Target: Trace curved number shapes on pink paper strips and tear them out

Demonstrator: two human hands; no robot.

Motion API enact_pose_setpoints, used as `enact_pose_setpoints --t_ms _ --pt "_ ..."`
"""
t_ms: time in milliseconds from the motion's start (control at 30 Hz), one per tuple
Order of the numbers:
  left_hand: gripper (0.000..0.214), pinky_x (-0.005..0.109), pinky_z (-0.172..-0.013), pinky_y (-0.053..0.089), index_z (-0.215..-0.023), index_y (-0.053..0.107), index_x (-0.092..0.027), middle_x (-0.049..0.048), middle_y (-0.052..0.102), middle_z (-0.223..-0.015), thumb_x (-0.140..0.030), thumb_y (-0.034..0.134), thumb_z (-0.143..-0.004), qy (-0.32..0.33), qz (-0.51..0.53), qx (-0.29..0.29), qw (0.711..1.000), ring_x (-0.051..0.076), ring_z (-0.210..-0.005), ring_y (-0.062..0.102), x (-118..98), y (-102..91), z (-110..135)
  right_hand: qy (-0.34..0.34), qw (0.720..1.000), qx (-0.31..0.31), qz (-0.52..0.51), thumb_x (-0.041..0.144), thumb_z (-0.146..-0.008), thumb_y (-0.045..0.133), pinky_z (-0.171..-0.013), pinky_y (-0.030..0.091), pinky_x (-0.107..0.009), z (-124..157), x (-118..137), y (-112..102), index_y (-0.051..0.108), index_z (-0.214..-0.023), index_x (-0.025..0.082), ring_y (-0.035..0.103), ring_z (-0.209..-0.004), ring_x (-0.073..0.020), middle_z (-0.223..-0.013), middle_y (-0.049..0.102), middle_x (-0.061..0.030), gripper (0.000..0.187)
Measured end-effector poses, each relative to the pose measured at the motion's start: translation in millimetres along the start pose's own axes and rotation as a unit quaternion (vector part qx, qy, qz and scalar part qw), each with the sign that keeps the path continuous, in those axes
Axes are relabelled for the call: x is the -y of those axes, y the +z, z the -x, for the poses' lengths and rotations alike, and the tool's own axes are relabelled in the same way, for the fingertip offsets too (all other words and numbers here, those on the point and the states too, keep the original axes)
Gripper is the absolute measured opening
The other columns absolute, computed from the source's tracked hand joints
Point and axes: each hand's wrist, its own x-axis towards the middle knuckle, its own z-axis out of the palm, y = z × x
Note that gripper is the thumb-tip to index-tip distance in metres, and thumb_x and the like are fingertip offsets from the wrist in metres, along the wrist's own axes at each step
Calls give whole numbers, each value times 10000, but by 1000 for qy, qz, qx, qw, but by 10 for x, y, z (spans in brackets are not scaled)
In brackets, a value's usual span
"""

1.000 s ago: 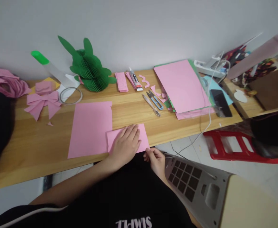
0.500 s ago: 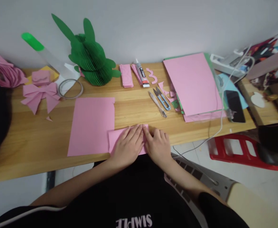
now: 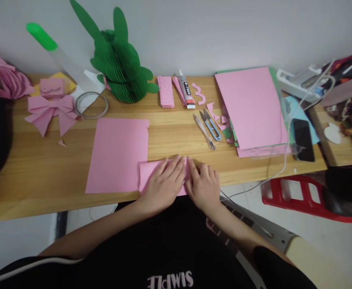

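Note:
Under my hands at the table's front edge lies a folded sheet of pink paper (image 3: 147,170). My left hand (image 3: 165,182) rests flat across it, fingers stretched out toward its far edge. Over the paper's right end is my right hand (image 3: 204,186), the index finger extended along it beside the left fingertips. Its thumb stands apart from that finger, and the other fingers are bent. Both hands press on the paper without lifting it. A larger pink sheet (image 3: 118,156) lies flat to the left, meeting the folded one at its lower right corner.
A craft knife (image 3: 204,131) and blue thread snips (image 3: 210,125) lie beyond my right hand. Behind are a glue tube (image 3: 187,90), folded pink strips (image 3: 165,92) and a green paper figure (image 3: 118,66). Right stand stacked sheets (image 3: 254,108) and a phone (image 3: 303,139); left, a tape roll (image 3: 104,108).
The view has shifted slightly, so the table's things appear a little to the right. My right index finger has moved slightly along the folded paper; my left hand still presses flat.

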Motion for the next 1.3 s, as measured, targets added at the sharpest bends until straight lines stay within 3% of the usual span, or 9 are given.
enact_pose_setpoints --t_ms 167,300,567,700,933,1100,1300 --pt "470 408 -1161 339 -1435 491 -103 79 451 -1542 -174 429 -975 -8 16 24 1000 262 -1441 382 -5 6 -14 9 1000 25 -3 249 -868 503 -710 331 -355 -14 -20 -22 584 -1352 119 491 -822 -245 -910 626 -108 508" --pt "508 411 -1187 302 -1449 470 -91 111 443 -1545 -152 420 -947 -2 31 25 999 256 -1458 356 -9 17 -18 -28 999 38 21 263 -901 502 -694 334 -358 -44 -39 -64 585 -1336 92 515 -831 -244 -933 651 -123 475" --pt "557 407 -1212 276 -1493 395 -50 110 371 -1584 -128 326 -945 -7 22 20 1000 233 -1477 325 -52 45 5 -69 990 75 94 125 -914 438 -640 377 -358 -76 31 -80 573 -1318 16 543 -785 -236 -977 682 -162 439" --pt "500 393 -1199 302 -1474 425 -40 114 444 -1537 -166 338 -998 -23 17 13 1000 239 -1445 388 -25 28 33 -68 988 89 109 68 -888 420 -619 399 -354 -86 64 -96 570 -1328 21 552 -781 -232 -1016 682 -182 467" --pt "373 441 -1181 309 -1307 603 -71 101 606 -1389 -222 387 -1042 -64 19 -42 997 262 -1341 525 164 -49 217 -61 987 100 107 38 -888 391 -615 419 -340 -86 70 -95 527 -1385 46 567 -780 -230 -931 669 -155 515" --pt "329 435 -1203 258 -1245 642 -74 120 668 -1301 -205 440 -1020 -101 23 -84 991 261 -1295 573 309 -70 429 -58 988 86 115 24 -883 393 -604 424 -339 -84 77 -89 540 -1343 -6 569 -761 -230 -900 665 -162 484" --pt "418 405 -1191 259 -1400 533 -138 105 654 -1325 -225 506 -992 -151 14 -142 978 251 -1272 597 419 -34 682 -61 988 80 120 7 -875 382 -588 421 -326 -87 82 -81 538 -1326 -11 572 -744 -225 -847 657 -151 478"
